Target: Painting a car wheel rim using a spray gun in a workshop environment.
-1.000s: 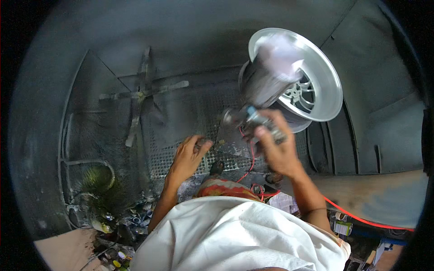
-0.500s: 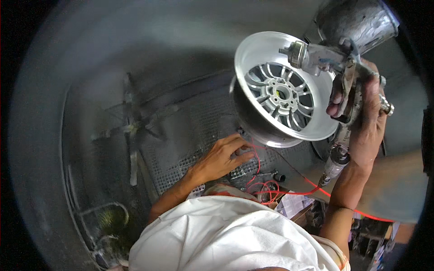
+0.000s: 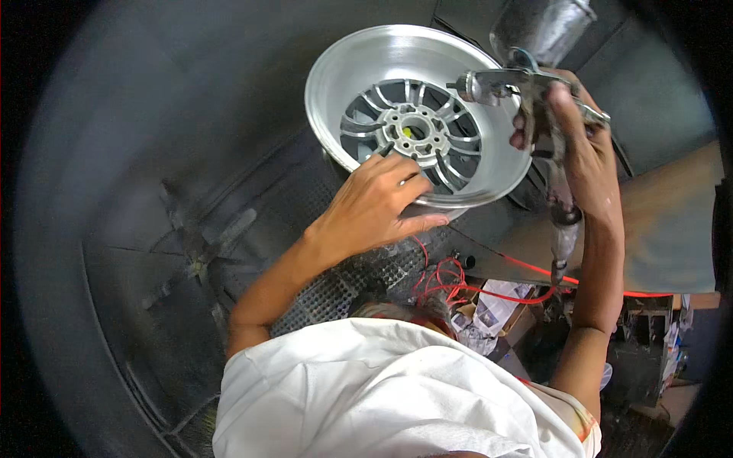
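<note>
A silver alloy wheel (image 3: 359, 65) with many spokes lies face up, slightly tilted, in front of me. My left hand (image 3: 370, 202) is at its near rim, fingers curled over the lip and thumb outside. My right hand (image 3: 580, 153) grips a worn metal spray gun (image 3: 496, 85) by its handle, beside and over the wheel's right side. A metal cup (image 3: 538, 30) tops the gun, its nozzle pointing left over the wheel. A red hose (image 3: 504, 295) runs to the fitting under the handle.
Dark, paint-coated walls (image 3: 153, 91) surround me. A cross-shaped frame (image 3: 195, 256) is at left, perforated flooring (image 3: 336, 278) below the wheel. A tan panel (image 3: 649, 237) stands at right, with crumpled paper (image 3: 500, 305) and assorted clutter near it at the bottom right.
The spray gun has risen to the upper right, having been lower at centre. My left hand has moved up and right onto the wheel's rim. The wheel now appears further left in view.
</note>
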The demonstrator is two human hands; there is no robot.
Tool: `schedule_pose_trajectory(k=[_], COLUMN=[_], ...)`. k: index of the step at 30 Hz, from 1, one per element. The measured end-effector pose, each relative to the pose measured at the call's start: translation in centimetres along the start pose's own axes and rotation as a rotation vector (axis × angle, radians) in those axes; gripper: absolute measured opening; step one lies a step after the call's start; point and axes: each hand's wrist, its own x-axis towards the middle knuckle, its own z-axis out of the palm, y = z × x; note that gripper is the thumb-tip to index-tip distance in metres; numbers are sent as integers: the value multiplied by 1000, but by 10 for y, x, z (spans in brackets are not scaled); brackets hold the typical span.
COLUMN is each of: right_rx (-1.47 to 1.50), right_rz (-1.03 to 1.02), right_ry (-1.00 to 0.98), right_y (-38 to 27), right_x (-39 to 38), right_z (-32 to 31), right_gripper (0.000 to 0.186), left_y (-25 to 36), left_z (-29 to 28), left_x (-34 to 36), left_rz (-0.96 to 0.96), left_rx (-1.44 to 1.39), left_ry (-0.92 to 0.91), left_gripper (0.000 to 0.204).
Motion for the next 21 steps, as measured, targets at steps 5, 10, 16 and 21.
schedule_pose_trajectory(k=[5, 10, 16, 21], right_rx=[-304, -456, -473, -345], right_rz=[74, 229, 297, 309], right_ry=[-51, -75, -228, -250], right_y=[65, 125, 149, 149], right_x=[25, 48, 52, 50], right_z=[-11, -17, -12, 9], right_gripper=[33, 43, 47, 47], left_y=[-4, -4, -1, 3], left_z=[22, 25, 15, 15], left_x=[-2, -2, 6, 9], left_rz=[-123, -118, -173, -246], left_rx=[182, 190, 160, 160], left_ry=[-290, -281, -374, -457], left_gripper=[58, 63, 66, 63])
